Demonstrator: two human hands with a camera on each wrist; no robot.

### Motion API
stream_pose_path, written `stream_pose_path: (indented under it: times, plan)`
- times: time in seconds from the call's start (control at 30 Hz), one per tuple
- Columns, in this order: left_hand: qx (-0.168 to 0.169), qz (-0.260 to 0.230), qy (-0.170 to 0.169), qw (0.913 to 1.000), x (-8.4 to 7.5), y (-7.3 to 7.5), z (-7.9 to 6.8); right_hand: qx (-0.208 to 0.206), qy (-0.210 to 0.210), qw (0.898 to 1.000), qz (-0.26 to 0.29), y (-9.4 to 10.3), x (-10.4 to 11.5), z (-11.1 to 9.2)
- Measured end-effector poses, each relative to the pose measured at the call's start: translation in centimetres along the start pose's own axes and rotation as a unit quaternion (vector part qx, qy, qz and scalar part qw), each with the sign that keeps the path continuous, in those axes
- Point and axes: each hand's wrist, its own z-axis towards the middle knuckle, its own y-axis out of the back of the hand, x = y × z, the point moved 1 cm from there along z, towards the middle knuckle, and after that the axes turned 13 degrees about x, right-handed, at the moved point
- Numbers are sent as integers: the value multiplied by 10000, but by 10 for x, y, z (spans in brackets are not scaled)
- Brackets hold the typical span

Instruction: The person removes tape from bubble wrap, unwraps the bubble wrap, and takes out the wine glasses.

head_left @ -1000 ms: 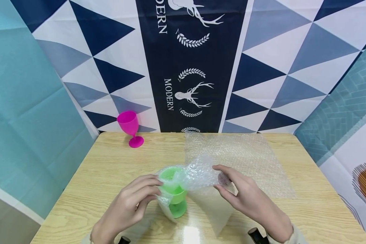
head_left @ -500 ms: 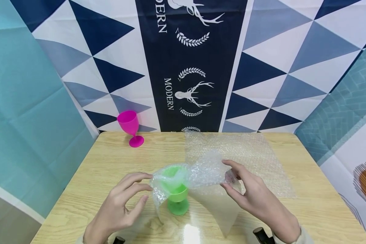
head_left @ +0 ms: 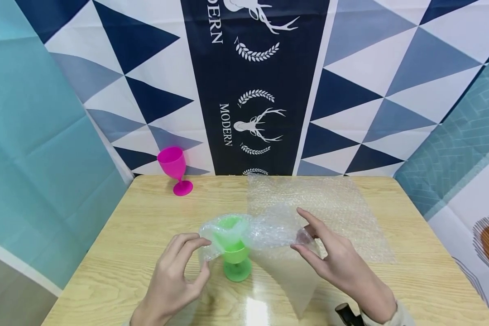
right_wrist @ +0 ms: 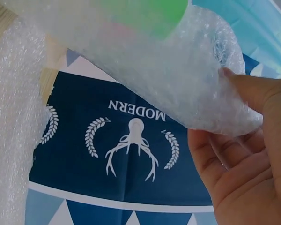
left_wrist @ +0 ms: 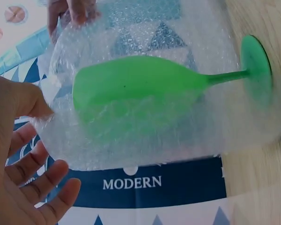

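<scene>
A green goblet [head_left: 236,256] stands upright on the table, with a sheet of bubble wrap [head_left: 270,228] bent around its far side and bowl. My left hand [head_left: 173,269] pinches the wrap's left edge between thumb and forefinger. In the left wrist view, the goblet's stem and round foot [left_wrist: 255,65] show beyond the wrap, and the other left fingers are spread. On the opposite side, my right hand [head_left: 334,253] holds the wrap's right end between thumb and fingers. The right wrist view shows the thumb on one face of the wrap and fingers under its edge.
A magenta goblet [head_left: 173,164] stands at the table's back left. Another bubble wrap sheet [head_left: 330,199] lies flat at the back right. Patterned cloth [head_left: 265,68] hangs behind the wooden table [head_left: 118,253], with more cloth at both sides.
My left hand has moved off the goblet's side, and its fingers have come together on the wrap's left edge. My right hand has shifted slightly right, still holding the wrap.
</scene>
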Motion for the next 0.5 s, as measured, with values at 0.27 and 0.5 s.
stream_pose_path:
  times: [0.27,0.5]
  plan:
    - [-780,-650,261,9945,8,7,-2,-561,326,9973,-330,1,-12,-3]
    - [-1089,-1451,955,9788,26,21,-6,-729,-22,9966,-373,11,-23,-8]
